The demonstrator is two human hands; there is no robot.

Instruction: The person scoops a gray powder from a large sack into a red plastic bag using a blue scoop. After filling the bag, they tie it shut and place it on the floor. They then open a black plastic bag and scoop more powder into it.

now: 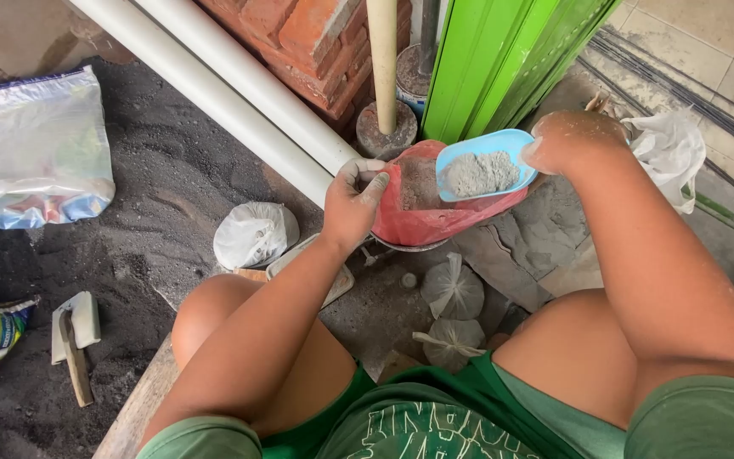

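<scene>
My left hand (pixel 352 202) grips the rim of a red plastic bag (pixel 422 223), holding its mouth open; grey powder lies inside. My right hand (pixel 564 141), dusted with grey powder, holds a light blue scoop (pixel 503 141) by its handle. The scoop is heaped with grey powder (pixel 479 174) and hovers just over the bag's opening. The red bag rests on a round metal pan (pixel 401 246), mostly hidden under it.
Tied clear bags of powder (pixel 454 291) lie between my knees, another white bag (pixel 255 235) at the left. White pipes (pixel 239 93), brick wall (pixel 299 38), green metal sheet (pixel 503 59) stand behind. A trowel (pixel 74 336) lies on dark sand (pixel 155 161); plastic sacks (pixel 31 153) at far left.
</scene>
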